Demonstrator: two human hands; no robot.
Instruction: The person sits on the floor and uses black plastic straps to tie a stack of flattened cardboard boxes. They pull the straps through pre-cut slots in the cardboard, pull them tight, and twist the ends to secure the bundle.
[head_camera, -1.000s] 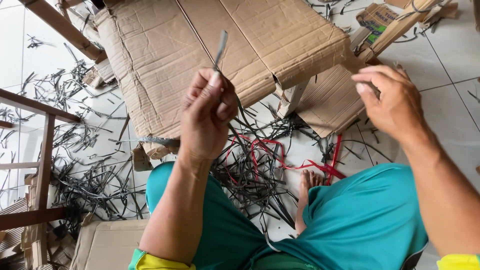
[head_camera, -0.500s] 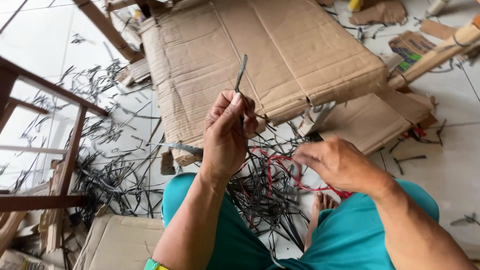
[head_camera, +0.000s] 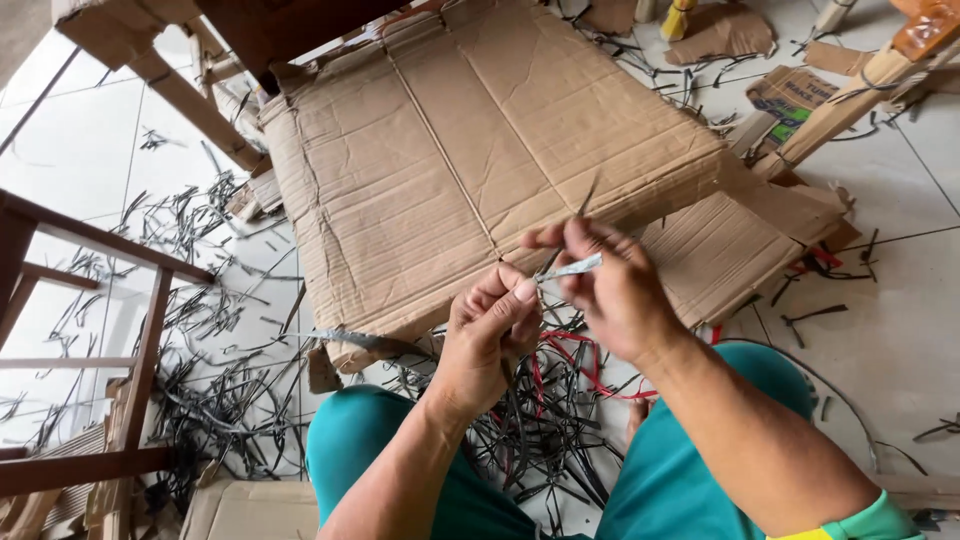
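Strip of thin grey material (head_camera: 570, 268) is pinched between both hands just above the person's lap, in front of the near edge of the cardboard. Largest in view is the flattened brown cardboard sheet (head_camera: 450, 150), creased and lying on the white tiled floor (head_camera: 900, 310), with a smaller torn cardboard piece (head_camera: 730, 260) tucked under its right corner. Dark wooden frame rails (head_camera: 90, 250) stand at the left, and a pale wooden bar (head_camera: 850, 100) lies at the upper right. Teal trousers (head_camera: 360, 450) cover the person's knees at the bottom. Between the knees and spreading leftward over the tiles lies a tangle of black strips (head_camera: 230, 400), with a few red strips (head_camera: 570, 350) mixed in near the hands. Left hand (head_camera: 485, 340) is curled into a loose fist, thumb and forefinger clamped on the near end of the grey strip. Right hand (head_camera: 610, 285) reaches across from the right, its fingertips gripping the same strip just beside the left thumb, so the two hands nearly touch
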